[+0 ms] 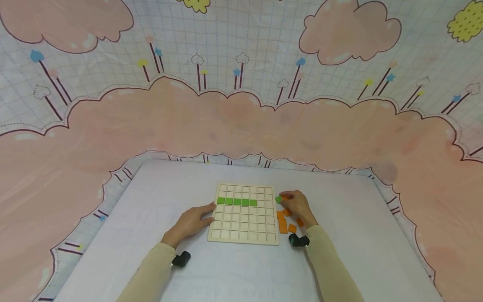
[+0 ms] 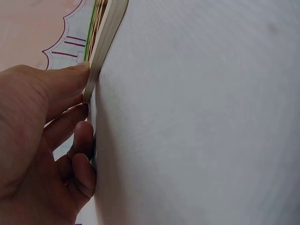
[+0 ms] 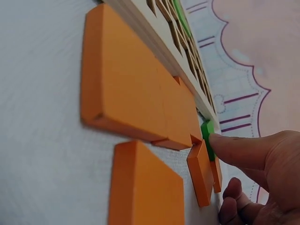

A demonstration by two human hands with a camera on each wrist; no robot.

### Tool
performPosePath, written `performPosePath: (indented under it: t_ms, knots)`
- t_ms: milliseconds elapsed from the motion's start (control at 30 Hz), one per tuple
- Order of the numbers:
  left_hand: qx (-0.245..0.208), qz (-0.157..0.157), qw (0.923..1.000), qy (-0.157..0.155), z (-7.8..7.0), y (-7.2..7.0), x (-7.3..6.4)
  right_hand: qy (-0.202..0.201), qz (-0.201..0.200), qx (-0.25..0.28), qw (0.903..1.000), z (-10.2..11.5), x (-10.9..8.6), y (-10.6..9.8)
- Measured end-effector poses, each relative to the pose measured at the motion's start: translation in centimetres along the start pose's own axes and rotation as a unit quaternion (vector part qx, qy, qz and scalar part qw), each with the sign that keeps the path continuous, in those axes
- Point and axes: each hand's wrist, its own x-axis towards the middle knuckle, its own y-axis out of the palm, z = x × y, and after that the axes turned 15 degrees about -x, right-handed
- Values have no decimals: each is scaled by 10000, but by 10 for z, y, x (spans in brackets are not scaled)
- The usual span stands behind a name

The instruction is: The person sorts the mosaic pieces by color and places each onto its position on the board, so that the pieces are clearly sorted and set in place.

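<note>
A wooden grid board point(image 1: 243, 242) lies on the white table, with a row of green square tiles point(image 1: 237, 202) in its cells. My left hand point(image 1: 191, 222) rests at the board's left edge, thumb and forefinger spread apart and touching the side. In the left wrist view its other fingers bend down by the table. Beyond the board's right edge, my right hand point(image 1: 297, 204) pinches a loose green tile point(image 1: 278, 199). The right wrist view shows the thumb against that green tile point(image 3: 206, 129); the fingertips behind are partly hidden. Several orange pieces lie about this hand.
A long orange piece point(image 1: 282, 225) lies along the board's right side. Smaller orange tiles, such as a square tile point(image 1: 292, 228), are scattered beside it, close to the right wrist's black camera point(image 1: 299, 240). A cloud-printed cloth point(image 1: 241, 121) hangs behind the table.
</note>
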Motion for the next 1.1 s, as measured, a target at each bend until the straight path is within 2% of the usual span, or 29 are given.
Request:
performPosePath:
  t_ms: [233,533,833,1100]
  knots:
    - [13,0,10000,23,-1,0,1,-121,-206,-79,9997,-1,0,-2]
    - [-22,17,10000,-12,-2,-1,0,-120,-347,148,9992,-7,0,-1]
    - [-2,-41,9999,112,1,2,0,-278,-513,324,9978,-9,-6,-1]
    - [36,-62,9999,116,0,2,-2,-184,-514,474,9974,-6,-13,-5]
